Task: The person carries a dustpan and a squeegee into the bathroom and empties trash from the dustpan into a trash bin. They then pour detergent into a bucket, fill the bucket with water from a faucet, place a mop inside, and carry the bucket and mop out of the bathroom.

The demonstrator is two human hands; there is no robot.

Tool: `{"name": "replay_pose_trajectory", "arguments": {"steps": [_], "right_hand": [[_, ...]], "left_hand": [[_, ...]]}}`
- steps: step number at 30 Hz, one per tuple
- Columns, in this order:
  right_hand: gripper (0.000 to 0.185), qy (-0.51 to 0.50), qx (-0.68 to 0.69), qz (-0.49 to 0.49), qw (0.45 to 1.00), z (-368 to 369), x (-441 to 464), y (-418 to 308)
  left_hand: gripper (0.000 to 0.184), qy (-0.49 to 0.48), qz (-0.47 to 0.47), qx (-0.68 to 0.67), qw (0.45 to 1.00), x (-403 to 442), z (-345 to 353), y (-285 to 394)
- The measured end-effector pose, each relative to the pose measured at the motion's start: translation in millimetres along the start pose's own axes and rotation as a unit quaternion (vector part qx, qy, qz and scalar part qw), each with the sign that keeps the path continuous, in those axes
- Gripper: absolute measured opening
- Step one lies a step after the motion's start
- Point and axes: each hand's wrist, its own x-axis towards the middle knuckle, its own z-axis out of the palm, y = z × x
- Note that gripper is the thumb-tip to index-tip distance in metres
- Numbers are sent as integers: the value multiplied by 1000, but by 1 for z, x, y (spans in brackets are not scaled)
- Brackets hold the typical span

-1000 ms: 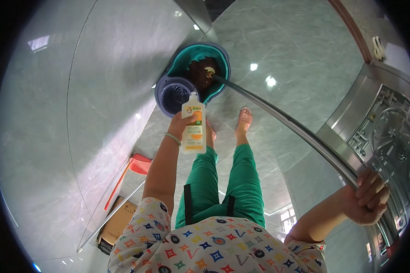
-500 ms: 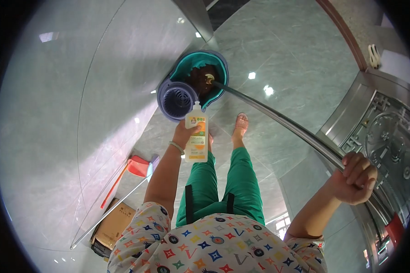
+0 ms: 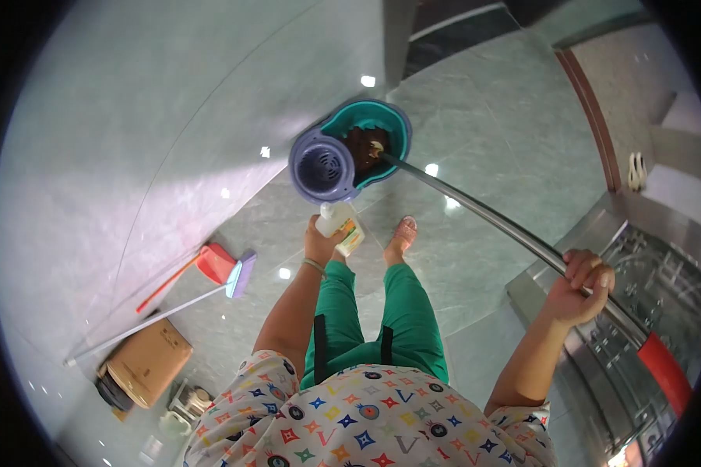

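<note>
My left hand (image 3: pixel 322 240) is closed around a pale plastic bottle (image 3: pixel 346 226) with an orange and green label. The bottle is tilted, its white cap end just below the mop bucket (image 3: pixel 403 117). My right hand (image 3: pixel 581 289) wraps the metal mop handle (image 3: pixel 491 214), which slants from the bucket to a red grip (image 3: pixel 664 372) at lower right. The bucket is blue-purple outside and teal inside, with a round purple wringer basket (image 3: pixel 319 167) on its near left side. Dark brown mop strands (image 3: pixel 360 146) lie inside the bucket at the handle's end.
A red dustpan (image 3: pixel 216 265) and a broom (image 3: pixel 241 274) lie by the wall at left, near a brown cardboard box (image 3: pixel 152 360). A stove (image 3: pixel 654 296) stands on the right, close to the mop handle. Grey tiled floor (image 3: pixel 475 101) surrounds the bucket.
The bottle has gone from upright, label facing me, to tilted and partly turned away. The camera view has shifted, showing more of the box at left. Both hands keep their hold.
</note>
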Motion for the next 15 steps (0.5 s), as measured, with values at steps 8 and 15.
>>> {"name": "replay_pose_trajectory", "arguments": {"steps": [8, 15], "right_hand": [[25, 21, -49, -19, 998, -33, -13, -22], [24, 64, -32, -35, 997, -50, -18, -55]], "left_hand": [[53, 141, -54, -31, 988, -26, -4, -48], [45, 179, -88, -12, 980, -7, -28, -108]]}}
